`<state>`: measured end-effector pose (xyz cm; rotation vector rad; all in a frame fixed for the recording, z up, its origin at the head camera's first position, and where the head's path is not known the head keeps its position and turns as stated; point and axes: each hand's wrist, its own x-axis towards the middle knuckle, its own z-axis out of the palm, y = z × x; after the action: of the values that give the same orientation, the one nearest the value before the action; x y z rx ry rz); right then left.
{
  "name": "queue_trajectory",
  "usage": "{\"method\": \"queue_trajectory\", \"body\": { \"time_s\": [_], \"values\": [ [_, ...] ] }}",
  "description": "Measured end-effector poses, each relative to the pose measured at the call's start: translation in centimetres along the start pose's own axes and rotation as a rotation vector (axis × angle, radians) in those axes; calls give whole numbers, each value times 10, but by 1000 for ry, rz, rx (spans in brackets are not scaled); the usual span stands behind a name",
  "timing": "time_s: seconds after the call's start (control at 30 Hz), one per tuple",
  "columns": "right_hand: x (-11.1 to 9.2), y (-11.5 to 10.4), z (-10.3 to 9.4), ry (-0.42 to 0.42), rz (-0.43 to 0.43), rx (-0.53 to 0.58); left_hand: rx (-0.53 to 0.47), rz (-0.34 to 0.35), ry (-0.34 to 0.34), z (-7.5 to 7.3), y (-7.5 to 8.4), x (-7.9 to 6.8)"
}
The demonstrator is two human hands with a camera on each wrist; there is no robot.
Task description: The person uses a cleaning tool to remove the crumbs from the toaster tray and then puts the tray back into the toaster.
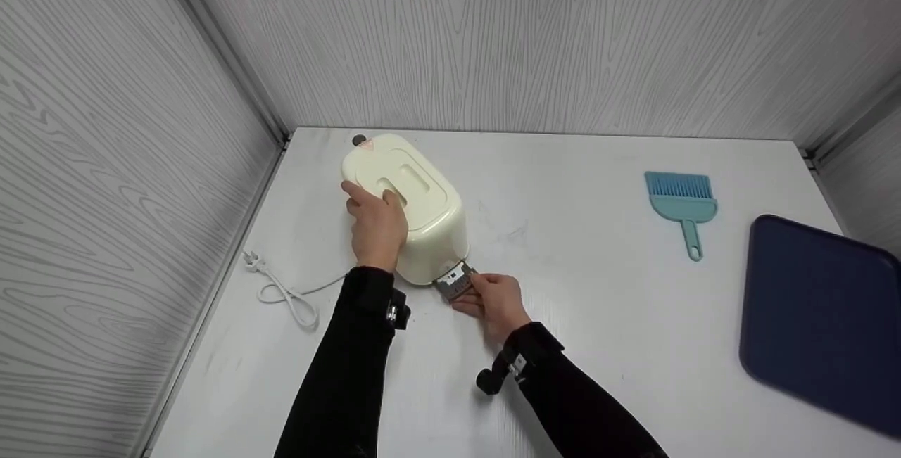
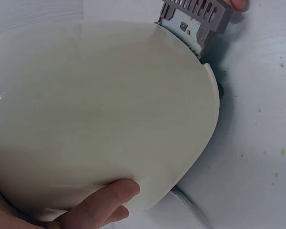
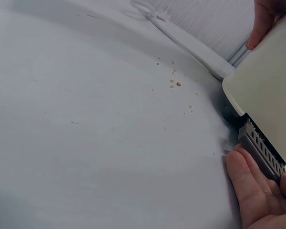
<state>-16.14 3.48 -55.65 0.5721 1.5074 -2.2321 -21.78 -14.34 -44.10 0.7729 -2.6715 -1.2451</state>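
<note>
A cream toaster with two slots in its top stands at the left of the table. My left hand grips its left side, the thumb over the top and the other fingers along the wall. At the toaster's near end, a grey slotted crumb tray sticks partly out of a low opening. Its outer edge is pinched between the thumb and fingers of my right hand. In the right wrist view the fingers lie under the crumb tray, and its inner part is hidden inside the toaster.
A white power cord with a plug lies looped to the left. Brown and pale crumbs are scattered on the white table near the toaster. Rightward lie a blue-green hand brush and a dark blue tray. Grey wood-grain panels surround the table.
</note>
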Motion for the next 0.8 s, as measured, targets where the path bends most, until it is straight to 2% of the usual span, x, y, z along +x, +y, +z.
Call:
{"method": "queue_trajectory", "body": {
  "time_s": [0.8],
  "values": [
    [-12,2,-17,-32,16,-1,-3,-17,-17,1,-2,3]
  ]
}}
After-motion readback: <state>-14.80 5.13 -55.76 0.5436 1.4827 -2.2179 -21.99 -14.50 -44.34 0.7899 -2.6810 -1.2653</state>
